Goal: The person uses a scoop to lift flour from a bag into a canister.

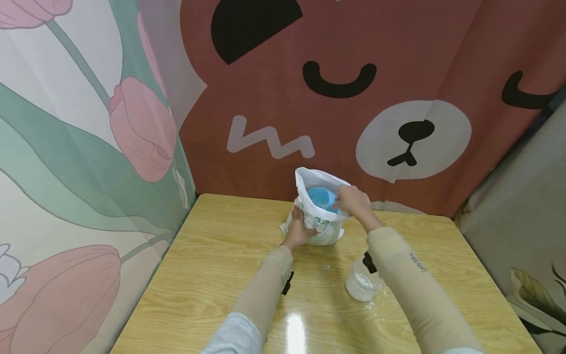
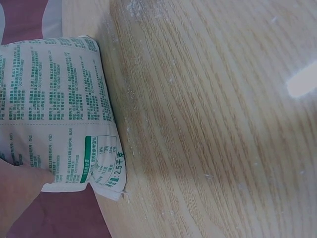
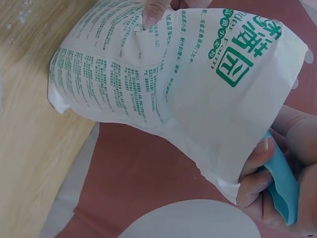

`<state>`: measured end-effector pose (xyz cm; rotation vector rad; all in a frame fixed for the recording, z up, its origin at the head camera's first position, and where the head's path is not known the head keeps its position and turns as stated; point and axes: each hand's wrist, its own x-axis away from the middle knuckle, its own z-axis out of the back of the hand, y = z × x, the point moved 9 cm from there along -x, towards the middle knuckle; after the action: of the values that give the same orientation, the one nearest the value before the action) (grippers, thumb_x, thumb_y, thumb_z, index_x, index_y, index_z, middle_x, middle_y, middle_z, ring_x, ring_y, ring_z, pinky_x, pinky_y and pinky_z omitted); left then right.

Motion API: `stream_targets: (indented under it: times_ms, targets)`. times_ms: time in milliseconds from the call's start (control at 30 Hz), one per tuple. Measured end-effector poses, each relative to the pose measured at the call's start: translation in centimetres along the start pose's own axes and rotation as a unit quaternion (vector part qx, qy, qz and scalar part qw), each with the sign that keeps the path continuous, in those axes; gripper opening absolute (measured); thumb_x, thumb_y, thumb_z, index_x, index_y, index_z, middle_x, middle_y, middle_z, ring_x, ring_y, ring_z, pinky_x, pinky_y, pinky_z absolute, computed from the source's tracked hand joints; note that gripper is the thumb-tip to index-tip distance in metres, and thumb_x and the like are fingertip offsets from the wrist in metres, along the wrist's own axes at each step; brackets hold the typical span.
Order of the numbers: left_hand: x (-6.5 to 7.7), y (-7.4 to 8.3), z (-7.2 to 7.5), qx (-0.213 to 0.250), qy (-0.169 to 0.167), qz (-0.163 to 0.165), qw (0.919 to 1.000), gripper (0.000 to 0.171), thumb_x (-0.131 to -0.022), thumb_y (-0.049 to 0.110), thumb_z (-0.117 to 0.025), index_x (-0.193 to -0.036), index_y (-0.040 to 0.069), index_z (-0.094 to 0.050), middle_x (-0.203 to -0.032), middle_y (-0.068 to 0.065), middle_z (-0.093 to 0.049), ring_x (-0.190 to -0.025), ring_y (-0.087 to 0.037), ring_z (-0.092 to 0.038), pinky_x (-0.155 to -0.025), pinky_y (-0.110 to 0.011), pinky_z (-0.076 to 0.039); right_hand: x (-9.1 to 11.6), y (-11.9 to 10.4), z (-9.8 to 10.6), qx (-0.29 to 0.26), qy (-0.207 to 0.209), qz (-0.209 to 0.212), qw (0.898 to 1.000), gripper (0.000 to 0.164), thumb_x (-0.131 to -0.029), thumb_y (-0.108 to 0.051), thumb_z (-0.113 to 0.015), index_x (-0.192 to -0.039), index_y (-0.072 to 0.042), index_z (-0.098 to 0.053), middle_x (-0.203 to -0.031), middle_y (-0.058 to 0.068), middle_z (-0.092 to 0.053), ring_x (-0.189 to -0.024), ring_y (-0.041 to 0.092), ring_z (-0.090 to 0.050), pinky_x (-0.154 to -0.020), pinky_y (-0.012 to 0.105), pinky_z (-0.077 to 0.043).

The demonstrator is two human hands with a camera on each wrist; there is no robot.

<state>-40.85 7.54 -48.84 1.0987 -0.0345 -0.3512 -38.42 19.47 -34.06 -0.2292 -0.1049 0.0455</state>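
Observation:
A white paper flour bag with green print (image 1: 326, 230) stands upright at the back of the table, its top open. My left hand (image 1: 298, 232) holds the bag's left side, thumb across the front; in the left wrist view part of that hand (image 2: 20, 191) lies against the printed paper. Curled round the handle of a blue scoop (image 1: 319, 197), my right hand (image 1: 354, 202) is at the bag's mouth. The scoop's bowl sits inside the opening, partly hidden by the rim. In the right wrist view, fingers (image 3: 253, 187) wrap the blue handle (image 3: 283, 186) beside the bag's edge.
A clear jar (image 1: 361, 286) with white powder inside stands near my right forearm, which partly covers it. White powder is scattered on the wooden table (image 1: 230, 265) around the jar and bag. A curtain with a bear print (image 1: 274, 98) hangs directly behind the table.

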Motion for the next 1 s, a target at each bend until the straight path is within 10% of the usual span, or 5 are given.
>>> stream_targets:
  times_ms: [433,1000]
  targets:
    - [-0.5,-0.6,-0.3,0.04,0.006,-0.016,0.999,0.106,-0.076,0.022,-0.075,-0.142,-0.009,0.001,-0.15,-0.022,0.007,-0.137,-0.037,0.004,-0.11,-0.043,-0.015,-0.1,1.4,-0.2,-0.084,-0.02,-0.057,0.995,0.021,-0.086,-0.025,-0.064,-0.083,-0.007,-0.073,-0.046,-0.005,-0.042,-0.047,0.013,-0.049,-0.045,0.028,-0.035]
    - [-0.8,-1.2,-0.6,0.027,0.004,-0.007,0.9996,0.103,-0.077,0.022,-0.074,-0.144,-0.006,0.0,-0.151,-0.019,0.008,-0.137,-0.034,0.004,-0.109,-0.04,-0.017,1.2,2.7,1.0,-0.168,-0.039,-0.005,0.985,0.025,-0.086,-0.022,-0.063,-0.09,0.001,-0.072,-0.066,0.004,-0.063,-0.046,0.013,-0.046,-0.05,0.028,-0.043]
